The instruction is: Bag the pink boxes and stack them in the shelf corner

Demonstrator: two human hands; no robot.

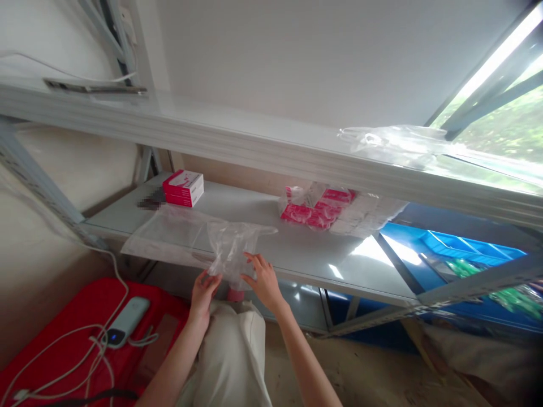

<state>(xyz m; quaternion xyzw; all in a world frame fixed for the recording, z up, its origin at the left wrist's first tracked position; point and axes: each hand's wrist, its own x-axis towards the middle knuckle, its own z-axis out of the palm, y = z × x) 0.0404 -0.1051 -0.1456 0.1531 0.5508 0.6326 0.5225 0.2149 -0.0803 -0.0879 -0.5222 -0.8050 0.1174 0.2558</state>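
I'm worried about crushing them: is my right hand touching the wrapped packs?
Apart. The head view shows bare grey shelf between the right hand and the wrapped packs.

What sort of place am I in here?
Probably a storeroom or packing area, though I can't be certain: there are metal shelves, pink-and-white boxes, and a clear plastic bag at the front.

Clear plastic bag [231, 246]: thin, transparent, crumpled, with no contents visible. Its near end hangs between the left hand [202, 291] and the right hand [265, 282], at the left fingertips; its upper part spreads beyond both hands, with one narrow corner extending rightward beyond the right fingertips.
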